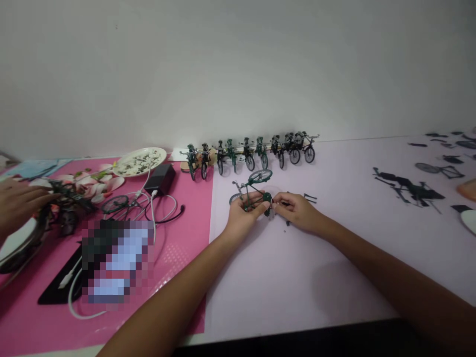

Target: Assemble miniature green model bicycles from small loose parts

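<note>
A small green model bicycle (253, 189) lies tipped on its side in my left hand (243, 213), whose fingers and thumb close round its frame. One spoked wheel points away from me toward the wall. My right hand (293, 210) pinches at the near end of the model, by the green round part. Whatever sits between those fingertips is too small to make out. Thin dark rod-like parts (310, 199) lie just beyond my right hand, and a tiny dark piece (284, 231) rests on the table below it.
Several finished model bicycles (247, 154) stand in a row along the wall. Loose dark parts (412, 191) lie at the right. On the pink cover at left are a plate (163, 154), a black adapter (160, 178), cables and a blurred-out screen (119, 263). Another person's hand (26, 201) is at far left.
</note>
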Demonstrator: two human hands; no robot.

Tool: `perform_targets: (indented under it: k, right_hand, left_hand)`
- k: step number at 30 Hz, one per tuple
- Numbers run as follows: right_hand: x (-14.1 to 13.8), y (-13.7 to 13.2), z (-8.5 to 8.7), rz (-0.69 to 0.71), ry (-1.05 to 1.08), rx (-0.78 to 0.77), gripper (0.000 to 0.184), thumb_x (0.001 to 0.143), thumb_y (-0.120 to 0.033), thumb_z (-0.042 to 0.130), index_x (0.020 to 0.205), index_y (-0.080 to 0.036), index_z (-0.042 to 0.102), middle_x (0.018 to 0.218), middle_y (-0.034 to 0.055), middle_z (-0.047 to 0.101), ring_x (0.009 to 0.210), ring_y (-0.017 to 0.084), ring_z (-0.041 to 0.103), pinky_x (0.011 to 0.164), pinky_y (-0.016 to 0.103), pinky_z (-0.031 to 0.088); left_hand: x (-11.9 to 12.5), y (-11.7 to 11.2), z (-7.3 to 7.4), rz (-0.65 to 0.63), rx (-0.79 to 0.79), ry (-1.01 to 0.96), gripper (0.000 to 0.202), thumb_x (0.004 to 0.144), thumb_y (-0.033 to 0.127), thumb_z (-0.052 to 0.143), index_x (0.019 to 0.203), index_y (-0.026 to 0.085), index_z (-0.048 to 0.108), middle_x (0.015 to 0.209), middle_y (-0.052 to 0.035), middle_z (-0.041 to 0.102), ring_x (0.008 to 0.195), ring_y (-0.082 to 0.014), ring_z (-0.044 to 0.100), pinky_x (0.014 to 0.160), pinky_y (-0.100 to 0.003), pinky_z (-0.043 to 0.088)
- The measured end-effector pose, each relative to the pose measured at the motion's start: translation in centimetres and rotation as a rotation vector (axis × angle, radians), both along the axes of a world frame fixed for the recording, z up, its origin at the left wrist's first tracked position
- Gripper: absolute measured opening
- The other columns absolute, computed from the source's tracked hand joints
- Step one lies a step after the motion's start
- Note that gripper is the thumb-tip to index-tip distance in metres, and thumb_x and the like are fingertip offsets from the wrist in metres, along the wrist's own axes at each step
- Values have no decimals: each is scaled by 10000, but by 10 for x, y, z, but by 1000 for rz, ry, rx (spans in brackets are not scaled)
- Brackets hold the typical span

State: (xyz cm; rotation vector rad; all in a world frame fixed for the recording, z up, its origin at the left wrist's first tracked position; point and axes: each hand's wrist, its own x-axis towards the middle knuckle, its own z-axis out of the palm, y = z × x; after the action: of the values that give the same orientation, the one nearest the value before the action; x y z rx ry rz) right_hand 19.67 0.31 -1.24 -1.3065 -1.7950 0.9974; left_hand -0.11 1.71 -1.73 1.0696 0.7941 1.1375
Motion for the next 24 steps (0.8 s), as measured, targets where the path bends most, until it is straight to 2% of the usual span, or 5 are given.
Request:
perform_targets:
  k: [4, 9, 14, 19, 24]
  right_hand:
    - [0, -1, -1, 4, 4, -6, 332, 919, -528, 616, 886, -198, 633, 692, -26, 493, 592, 122, 410, 566, 260, 369]
    - [0, -1, -2, -4, -31, 4, 305, 918, -510, 629, 897, -206, 643, 622, -62, 368, 553, 110, 322, 535, 252, 303]
    - [-1, -1, -1, 11, -54, 22, 283, 916, -479, 624, 891, -198, 654, 664, -37, 458, 565, 110, 358, 546, 254, 325]
    - [-2, -2, 1, 17, -61, 37, 268, 919, -453, 617, 887, -191, 662, 731, 2, 569, 595, 120, 442, 563, 256, 364]
    - [-1, -2, 0, 17, -94, 37, 268, 924, -460, 618, 889, -199, 664, 713, -5, 570, 577, 120, 442, 548, 253, 355]
  left_hand:
    - [-1, 0, 2, 4, -51, -49, 465, 652, 311, 950, 1036, 130, 761, 1053, -123, 788, 958, -229, 720, 970, -411, 533]
    - [0, 1, 3, 6, -70, -40, 408, 676, 277, 927, 1021, 133, 762, 1026, -106, 784, 919, -199, 704, 946, -379, 524]
    - [-2, 3, -1, -26, -39, -17, 493, 676, 328, 932, 1093, 131, 758, 1046, -110, 777, 910, -197, 699, 883, -340, 531]
    - [-2, 6, -8, -72, -2, -69, 578, 713, 475, 905, 1146, 126, 747, 1084, -131, 769, 950, -219, 705, 918, -356, 532]
    - [-3, 7, -10, -54, 2, -57, 583, 703, 485, 912, 1137, 128, 757, 1051, -125, 767, 951, -215, 698, 920, -347, 528]
